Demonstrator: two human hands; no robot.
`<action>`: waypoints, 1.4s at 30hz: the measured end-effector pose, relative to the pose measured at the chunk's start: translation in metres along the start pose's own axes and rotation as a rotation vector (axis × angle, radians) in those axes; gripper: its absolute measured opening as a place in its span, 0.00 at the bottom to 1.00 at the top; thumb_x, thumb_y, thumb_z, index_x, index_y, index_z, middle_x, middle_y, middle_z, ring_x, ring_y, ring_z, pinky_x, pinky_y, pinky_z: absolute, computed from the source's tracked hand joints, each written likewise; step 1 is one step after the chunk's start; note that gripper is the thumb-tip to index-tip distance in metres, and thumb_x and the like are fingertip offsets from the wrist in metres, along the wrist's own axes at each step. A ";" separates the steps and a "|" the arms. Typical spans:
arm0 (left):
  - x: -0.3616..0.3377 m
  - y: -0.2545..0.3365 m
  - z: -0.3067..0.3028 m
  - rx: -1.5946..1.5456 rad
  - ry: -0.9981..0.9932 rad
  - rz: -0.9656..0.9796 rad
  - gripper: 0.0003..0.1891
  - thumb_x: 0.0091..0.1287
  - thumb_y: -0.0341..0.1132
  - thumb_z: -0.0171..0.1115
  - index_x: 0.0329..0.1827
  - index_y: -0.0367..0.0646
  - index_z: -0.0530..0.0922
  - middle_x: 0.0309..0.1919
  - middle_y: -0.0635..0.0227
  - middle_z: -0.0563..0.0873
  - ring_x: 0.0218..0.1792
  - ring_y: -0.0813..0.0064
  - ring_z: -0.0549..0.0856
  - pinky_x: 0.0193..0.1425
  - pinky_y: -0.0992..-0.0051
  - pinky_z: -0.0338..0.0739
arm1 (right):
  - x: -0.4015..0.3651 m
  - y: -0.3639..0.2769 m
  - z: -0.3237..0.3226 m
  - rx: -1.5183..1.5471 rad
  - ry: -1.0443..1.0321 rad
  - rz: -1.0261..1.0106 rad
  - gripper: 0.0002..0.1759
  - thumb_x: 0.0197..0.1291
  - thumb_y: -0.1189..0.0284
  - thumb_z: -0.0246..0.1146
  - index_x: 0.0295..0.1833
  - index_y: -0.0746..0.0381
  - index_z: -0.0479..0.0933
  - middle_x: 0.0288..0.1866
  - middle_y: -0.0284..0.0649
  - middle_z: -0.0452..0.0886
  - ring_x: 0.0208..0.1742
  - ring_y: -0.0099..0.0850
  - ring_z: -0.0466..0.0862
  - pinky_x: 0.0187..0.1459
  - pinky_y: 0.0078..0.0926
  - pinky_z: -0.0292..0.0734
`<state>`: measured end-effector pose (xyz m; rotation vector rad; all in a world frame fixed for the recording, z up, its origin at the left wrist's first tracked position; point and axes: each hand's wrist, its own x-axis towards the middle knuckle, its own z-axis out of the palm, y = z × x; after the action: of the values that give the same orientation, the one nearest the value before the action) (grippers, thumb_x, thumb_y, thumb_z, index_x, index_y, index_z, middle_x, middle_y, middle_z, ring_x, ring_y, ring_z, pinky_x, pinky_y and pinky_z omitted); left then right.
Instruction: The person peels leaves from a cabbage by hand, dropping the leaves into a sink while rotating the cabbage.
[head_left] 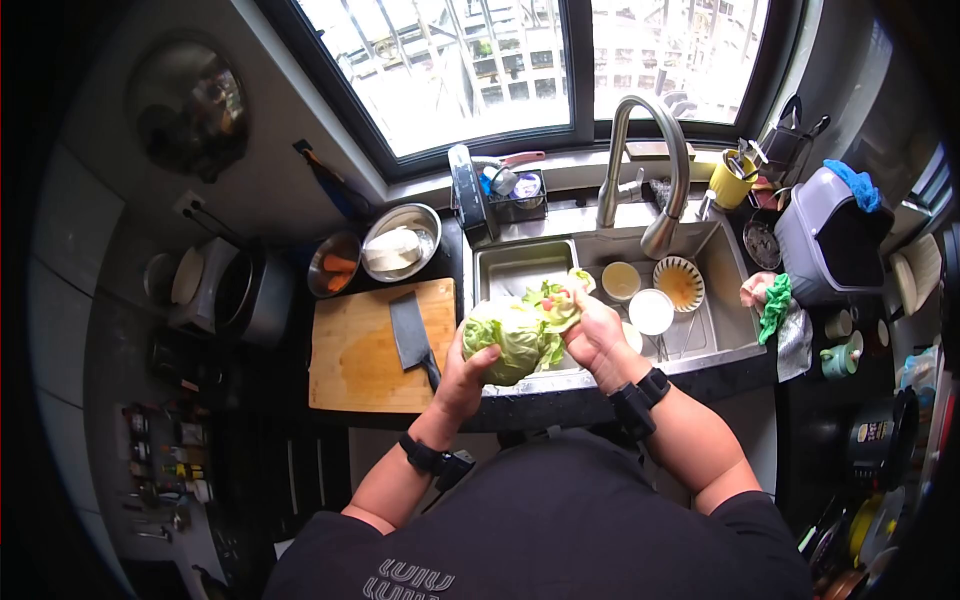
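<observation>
A pale green head of cabbage is held up over the front edge of the sink. My left hand cups it from the left, thumb across its front. At its right side my right hand is closed on loose outer leaves, which stick out from the head with ragged edges. The cutting board lies left of the sink, and on it rests a cleaver with its dark handle toward me, near my left wrist.
The sink holds a striped bowl, a white bowl and other dishes under the tall faucet. Behind the board stand a metal bowl with carrots and one with a white block. A grey bin stands right.
</observation>
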<state>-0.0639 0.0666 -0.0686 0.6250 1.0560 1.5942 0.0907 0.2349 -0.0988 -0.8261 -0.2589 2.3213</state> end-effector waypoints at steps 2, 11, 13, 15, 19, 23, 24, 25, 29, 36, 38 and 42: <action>-0.002 0.006 -0.001 -0.036 -0.026 -0.018 0.47 0.63 0.43 0.77 0.82 0.37 0.62 0.69 0.57 0.80 0.71 0.64 0.81 0.76 0.62 0.76 | 0.016 -0.008 -0.019 -0.045 0.042 -0.042 0.17 0.85 0.58 0.55 0.54 0.63 0.77 0.40 0.39 0.82 0.35 0.31 0.84 0.48 0.38 0.86; -0.020 0.022 -0.026 -0.119 -0.109 -0.052 0.47 0.62 0.51 0.76 0.80 0.36 0.66 0.68 0.54 0.82 0.67 0.60 0.84 0.70 0.59 0.82 | -0.001 -0.025 0.003 -0.496 -0.031 -0.041 0.24 0.85 0.56 0.52 0.72 0.61 0.71 0.69 0.44 0.81 0.64 0.35 0.85 0.63 0.44 0.81; -0.024 0.021 -0.031 -0.165 -0.133 -0.093 0.46 0.63 0.51 0.75 0.80 0.36 0.66 0.68 0.54 0.83 0.67 0.59 0.85 0.68 0.57 0.84 | -0.004 -0.020 0.005 -0.640 0.007 -0.035 0.26 0.85 0.55 0.53 0.76 0.60 0.69 0.73 0.42 0.79 0.68 0.34 0.82 0.67 0.43 0.77; -0.025 0.022 -0.032 -0.216 -0.147 -0.131 0.46 0.64 0.51 0.75 0.80 0.37 0.66 0.67 0.54 0.83 0.66 0.59 0.86 0.65 0.55 0.86 | -0.010 -0.016 0.012 -0.873 -0.018 -0.008 0.37 0.84 0.51 0.56 0.86 0.61 0.60 0.80 0.46 0.73 0.78 0.35 0.74 0.75 0.37 0.69; -0.025 0.018 -0.028 -0.290 -0.162 -0.146 0.47 0.67 0.54 0.73 0.83 0.42 0.63 0.72 0.55 0.80 0.68 0.56 0.85 0.63 0.50 0.87 | -0.043 0.003 0.028 -1.083 -0.464 -0.226 0.42 0.83 0.50 0.57 0.88 0.64 0.54 0.84 0.58 0.66 0.85 0.40 0.66 0.80 0.37 0.64; -0.020 0.019 -0.005 -0.164 -0.144 0.021 0.52 0.69 0.60 0.72 0.88 0.48 0.55 0.78 0.56 0.73 0.75 0.55 0.78 0.74 0.50 0.79 | -0.062 0.006 0.049 -0.891 -0.471 -0.067 0.43 0.81 0.52 0.61 0.87 0.66 0.55 0.82 0.56 0.68 0.78 0.36 0.72 0.78 0.38 0.67; -0.018 0.019 0.001 -0.157 -0.107 0.122 0.55 0.67 0.60 0.75 0.89 0.49 0.50 0.80 0.56 0.70 0.78 0.57 0.75 0.78 0.52 0.76 | -0.059 0.011 0.047 -0.903 -0.510 -0.211 0.42 0.80 0.52 0.63 0.86 0.65 0.58 0.79 0.53 0.71 0.77 0.34 0.73 0.77 0.37 0.69; -0.019 0.020 0.005 -0.157 -0.105 0.121 0.55 0.67 0.60 0.75 0.89 0.49 0.50 0.80 0.56 0.70 0.78 0.57 0.75 0.78 0.52 0.76 | -0.059 0.014 0.046 -0.912 -0.547 -0.352 0.41 0.80 0.52 0.64 0.84 0.65 0.60 0.77 0.51 0.74 0.75 0.33 0.74 0.75 0.37 0.71; -0.007 0.029 0.006 -0.330 -0.103 -0.005 0.60 0.65 0.72 0.69 0.90 0.54 0.47 0.83 0.57 0.66 0.81 0.55 0.71 0.83 0.51 0.69 | -0.062 0.002 0.044 -0.820 -0.616 -0.413 0.37 0.80 0.52 0.64 0.80 0.64 0.65 0.71 0.46 0.79 0.73 0.30 0.76 0.73 0.33 0.73; 0.003 0.035 0.012 -0.740 -0.504 -0.376 0.51 0.70 0.75 0.59 0.85 0.47 0.62 0.78 0.52 0.74 0.71 0.36 0.80 0.71 0.39 0.81 | -0.059 -0.006 0.051 -1.298 -0.426 -0.806 0.38 0.81 0.52 0.61 0.83 0.65 0.62 0.76 0.58 0.75 0.79 0.46 0.74 0.78 0.39 0.67; 0.005 0.032 0.009 -0.403 -0.153 -0.178 0.47 0.72 0.72 0.60 0.85 0.49 0.63 0.77 0.53 0.76 0.73 0.41 0.79 0.71 0.40 0.81 | -0.063 -0.012 0.055 -1.193 -0.299 -0.795 0.37 0.82 0.54 0.60 0.83 0.66 0.62 0.75 0.61 0.76 0.77 0.51 0.76 0.76 0.41 0.69; 0.006 0.039 0.021 -0.304 -0.099 -0.029 0.40 0.78 0.60 0.62 0.83 0.41 0.65 0.74 0.56 0.79 0.73 0.60 0.81 0.78 0.55 0.77 | -0.085 -0.018 0.064 -1.124 -0.444 -0.532 0.31 0.80 0.54 0.64 0.73 0.68 0.77 0.63 0.57 0.86 0.62 0.45 0.87 0.65 0.38 0.80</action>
<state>-0.0672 0.0771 -0.0253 0.4748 0.7273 1.6397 0.1101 0.1966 -0.0003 -0.5653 -1.8272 1.6865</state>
